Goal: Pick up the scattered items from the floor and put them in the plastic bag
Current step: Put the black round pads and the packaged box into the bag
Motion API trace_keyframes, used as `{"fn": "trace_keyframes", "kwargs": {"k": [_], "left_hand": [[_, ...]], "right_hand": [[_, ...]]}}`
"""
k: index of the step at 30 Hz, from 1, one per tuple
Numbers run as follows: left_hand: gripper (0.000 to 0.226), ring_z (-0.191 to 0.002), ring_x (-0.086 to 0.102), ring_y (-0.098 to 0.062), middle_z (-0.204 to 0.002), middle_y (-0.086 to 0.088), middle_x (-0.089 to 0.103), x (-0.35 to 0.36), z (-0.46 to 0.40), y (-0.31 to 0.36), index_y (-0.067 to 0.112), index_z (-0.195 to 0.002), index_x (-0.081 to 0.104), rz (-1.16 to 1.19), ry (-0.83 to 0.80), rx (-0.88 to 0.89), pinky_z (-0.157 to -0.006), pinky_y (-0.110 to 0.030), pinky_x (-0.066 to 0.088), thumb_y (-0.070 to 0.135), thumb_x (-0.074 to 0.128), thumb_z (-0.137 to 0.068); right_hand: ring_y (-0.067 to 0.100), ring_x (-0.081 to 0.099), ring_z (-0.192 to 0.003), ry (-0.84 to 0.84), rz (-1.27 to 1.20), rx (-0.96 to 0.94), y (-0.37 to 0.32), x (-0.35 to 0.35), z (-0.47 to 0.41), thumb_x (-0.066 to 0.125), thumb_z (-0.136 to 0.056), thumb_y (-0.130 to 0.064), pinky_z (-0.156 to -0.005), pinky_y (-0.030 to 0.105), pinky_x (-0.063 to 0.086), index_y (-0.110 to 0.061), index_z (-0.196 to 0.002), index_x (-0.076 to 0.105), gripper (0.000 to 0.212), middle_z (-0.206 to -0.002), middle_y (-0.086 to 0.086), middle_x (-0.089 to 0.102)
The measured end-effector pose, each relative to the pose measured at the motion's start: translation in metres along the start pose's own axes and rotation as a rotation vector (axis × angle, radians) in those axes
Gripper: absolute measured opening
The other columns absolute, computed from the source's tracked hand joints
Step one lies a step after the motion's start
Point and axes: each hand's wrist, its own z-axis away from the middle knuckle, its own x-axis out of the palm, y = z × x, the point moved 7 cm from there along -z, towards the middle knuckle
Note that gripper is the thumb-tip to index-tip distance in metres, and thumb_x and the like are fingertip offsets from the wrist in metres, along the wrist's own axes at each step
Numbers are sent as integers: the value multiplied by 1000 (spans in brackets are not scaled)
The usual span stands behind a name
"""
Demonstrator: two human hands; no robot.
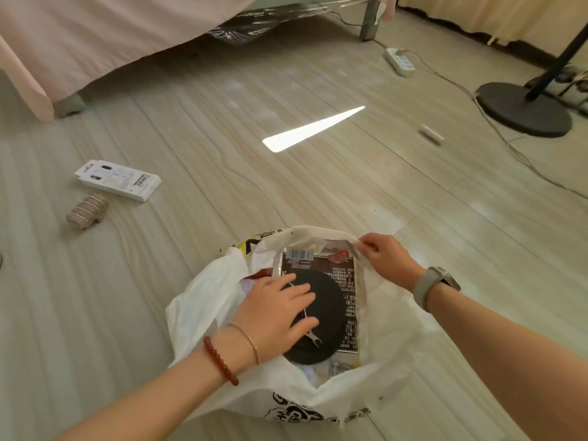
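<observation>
A white plastic bag (203,310) with black print lies open on the floor in front of me. Inside it I see a black round disc (327,316), a dark printed packet (346,275) and small metal nippers (313,337). My left hand (276,316) reaches into the bag, fingers spread flat over the disc and the nippers. My right hand (386,256) pinches the bag's far right rim and holds it open. On the floor to the left lie a white flat box (119,179) and a roll of twine (87,211). A small white tube (431,134) lies far right.
A bed with a pink sheet (95,43) stands at the back left. A black round lamp base (525,109) with its pole stands at the right. A white power strip (401,60) and its cables run along the floor at the back right.
</observation>
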Motion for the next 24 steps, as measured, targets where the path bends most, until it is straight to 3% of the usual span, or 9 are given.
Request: {"fn": "trace_keyframes", "kwargs": {"k": [2, 3, 6, 8, 12, 14, 18, 21, 24], "left_hand": [[45, -115, 59, -20, -118, 4, 67, -24, -8, -14, 29, -109, 64, -141, 201, -94, -100, -40, 35, 51, 39, -79], [43, -118, 57, -23, -122, 0, 64, -31, -12, -24, 28, -114, 61, -208, 226, -176, -100, -46, 38, 50, 47, -79], [65, -141, 19, -29, -155, -6, 18, -29, -17, -66, 30, -144, 15, -145, 19, -462, -111, -55, 18, 54, 38, -89], [68, -135, 30, -30, -153, -6, 19, -24, -13, -89, 29, -144, 4, -47, -60, -567, -104, -47, 32, 56, 34, -89], [39, -98, 61, -23, -115, -2, 64, -40, -3, -107, 29, -129, 44, 59, 137, -542, -71, -30, 46, 43, 36, -94], [28, -91, 62, -26, -103, -4, 69, -54, 6, -116, 23, -109, 62, 148, 310, -565, -68, -30, 43, 34, 40, -95], [24, -86, 59, -23, -83, 1, 65, -71, 21, -134, 22, -93, 66, 256, 489, -645, -59, -25, 35, 37, 47, -91], [55, -107, 50, -17, -110, 6, 61, -63, 20, -132, 33, -119, 54, 116, 315, -602, -78, -30, 43, 67, 38, -79], [82, -134, 30, -21, -147, 5, 35, -46, 16, -114, 39, -140, 24, -47, 174, -480, -105, -43, 29, 75, 6, -68]], "right_hand": [[17, 51, -73, -86, -19, -27, 0, 12, 1, 47, -95, -18, -61, 22, 39, -12, -92, 65, 19, -84, 7, 62], [16, 49, -69, -130, -21, -46, -2, 19, 3, 47, -94, -17, -61, 23, 38, -14, -87, 64, 18, -79, 5, 61], [13, 44, -62, -182, -38, -121, -21, 29, 6, 46, -95, -16, -57, 19, 34, -15, -87, 64, 19, -71, -1, 56], [13, 47, -66, -87, -110, -164, -39, 21, 4, 45, -95, -15, -60, 18, 35, -15, -86, 62, 19, -72, -4, 55], [12, 51, -73, 192, -274, -139, -56, -11, -3, 45, -95, -15, -68, 24, 42, -9, -99, 64, 21, -82, 0, 60], [16, 52, -76, 248, -315, -147, -62, -19, -6, 44, -95, -14, -73, 31, 44, -7, -101, 64, 22, -85, 4, 61], [16, 49, -74, 362, -414, -90, -56, -32, -15, 41, -96, -16, -69, 31, 42, -3, -100, 62, 25, -84, 6, 57], [22, 56, -97, 353, -130, -36, -44, -31, -20, 41, -96, -21, -79, 32, 46, -13, -115, 55, 25, -108, 7, 60], [24, 45, -124, 379, 313, -270, -63, -23, -11, 40, -95, -24, -104, 42, 34, -22, -136, 39, 40, -136, 5, 46]]}}
